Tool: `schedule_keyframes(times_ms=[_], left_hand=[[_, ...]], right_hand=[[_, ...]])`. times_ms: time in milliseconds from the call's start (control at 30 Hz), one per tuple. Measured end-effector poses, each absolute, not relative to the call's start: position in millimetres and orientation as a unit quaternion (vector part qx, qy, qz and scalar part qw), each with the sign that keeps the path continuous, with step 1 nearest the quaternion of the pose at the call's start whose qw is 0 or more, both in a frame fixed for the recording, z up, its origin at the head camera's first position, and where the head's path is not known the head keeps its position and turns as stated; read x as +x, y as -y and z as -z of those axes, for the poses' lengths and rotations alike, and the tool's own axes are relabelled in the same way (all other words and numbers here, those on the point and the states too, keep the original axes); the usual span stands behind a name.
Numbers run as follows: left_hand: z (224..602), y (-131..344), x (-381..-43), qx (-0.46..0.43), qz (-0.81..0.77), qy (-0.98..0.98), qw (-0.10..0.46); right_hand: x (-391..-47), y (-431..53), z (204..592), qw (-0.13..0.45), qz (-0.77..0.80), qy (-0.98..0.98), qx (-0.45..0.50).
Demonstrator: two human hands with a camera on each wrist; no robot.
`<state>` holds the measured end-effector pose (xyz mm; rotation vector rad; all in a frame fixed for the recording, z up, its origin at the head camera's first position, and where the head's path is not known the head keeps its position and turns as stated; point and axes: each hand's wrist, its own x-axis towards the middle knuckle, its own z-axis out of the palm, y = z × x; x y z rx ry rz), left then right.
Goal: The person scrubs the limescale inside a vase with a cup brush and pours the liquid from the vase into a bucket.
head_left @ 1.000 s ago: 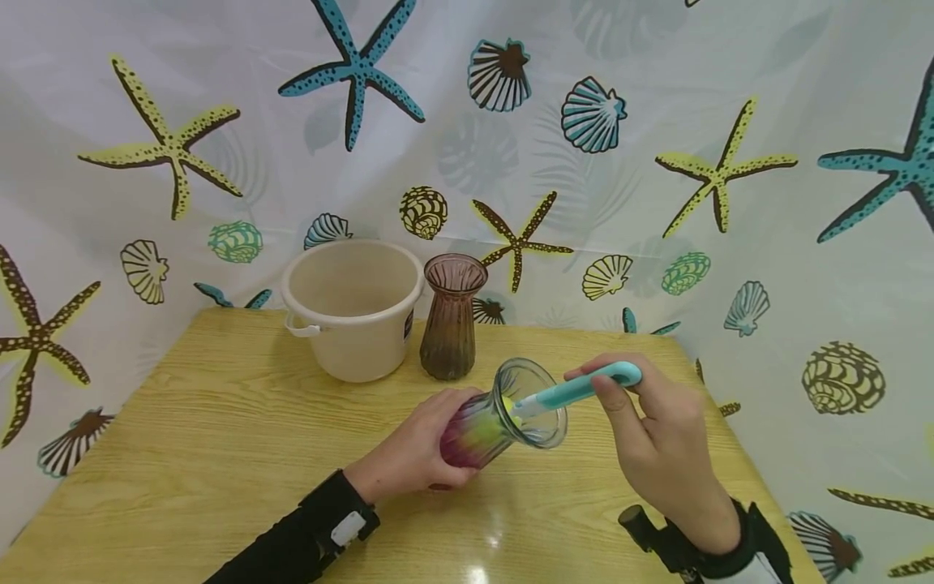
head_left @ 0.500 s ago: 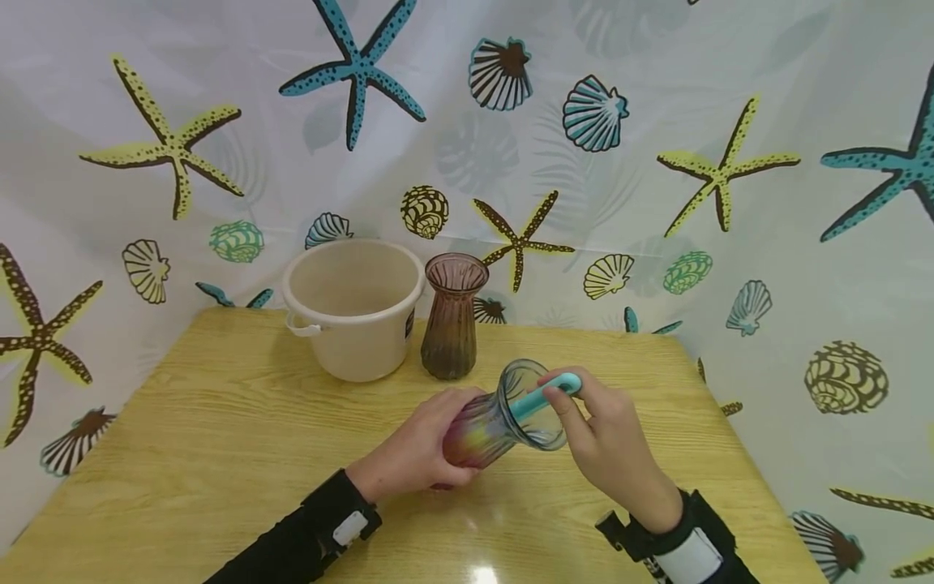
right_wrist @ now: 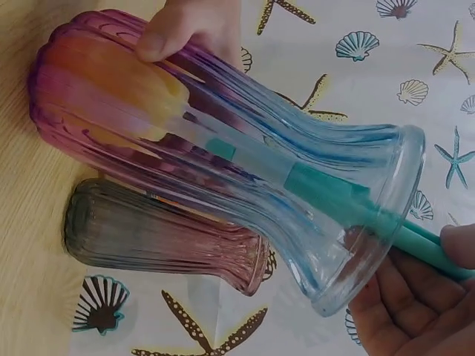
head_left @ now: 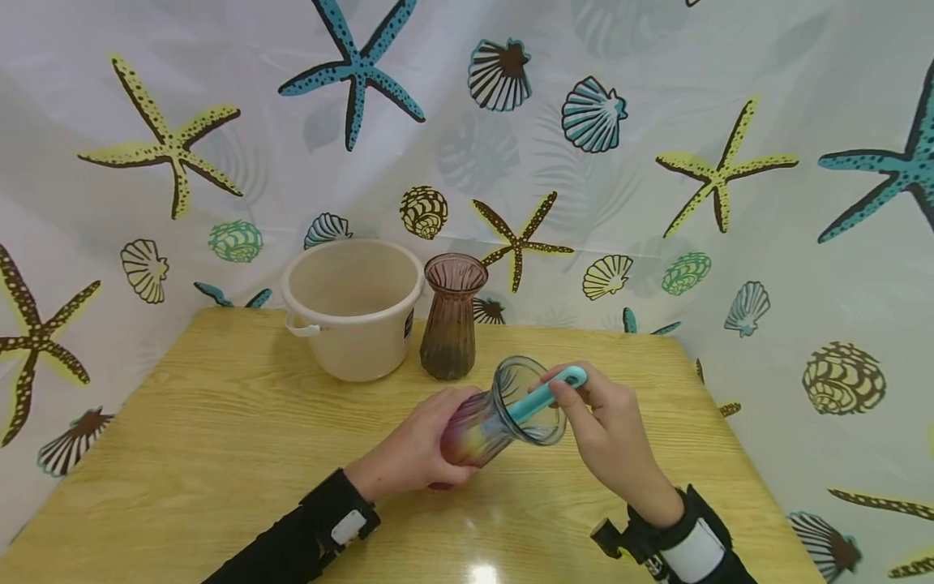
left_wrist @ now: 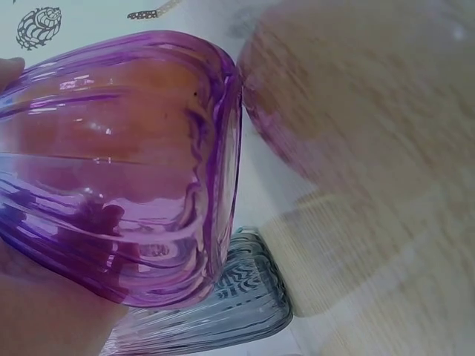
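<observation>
A ribbed glass vase, purple at its base and clear blue at its flared mouth, is held tilted above the table, mouth toward the right. My left hand grips it round the lower body. In the left wrist view its purple base fills much of the picture. My right hand pinches the end of a teal-handled bottle brush. Through the glass in the right wrist view, the brush's sponge head looks orange-yellow and lies deep in the vase near its base.
A second ribbed vase, brownish pink and grey, stands upright behind the hands. Left of it is a cream bucket with a handle. The wooden table meets a curtain printed with starfish and shells.
My right hand has moved left, pushing the brush from the vase's neck deep inside; over the last half second it shifts only slightly. My left hand keeps the vase nearly still.
</observation>
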<state>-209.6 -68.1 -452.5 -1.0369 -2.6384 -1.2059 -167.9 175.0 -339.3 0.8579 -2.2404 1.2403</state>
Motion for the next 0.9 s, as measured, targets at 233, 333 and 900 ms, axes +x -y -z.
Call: schedule_keyframes(times_ms=[233, 333, 900], left_hand=[[453, 70, -210, -0.333, 0.396, 0.855, 0.025], [454, 70, -210, -0.338, 0.399, 0.852, 0.024], [453, 69, -209, -0.335, 0.397, 0.854, 0.017]], right_hand=[[-164, -172, 333, 0.189, -0.504, 0.793, 0.286], [-158, -171, 321, 0.19, -0.514, 0.792, 0.269], [-164, -203, 293, 0.29, -0.541, 0.748, 0.253]])
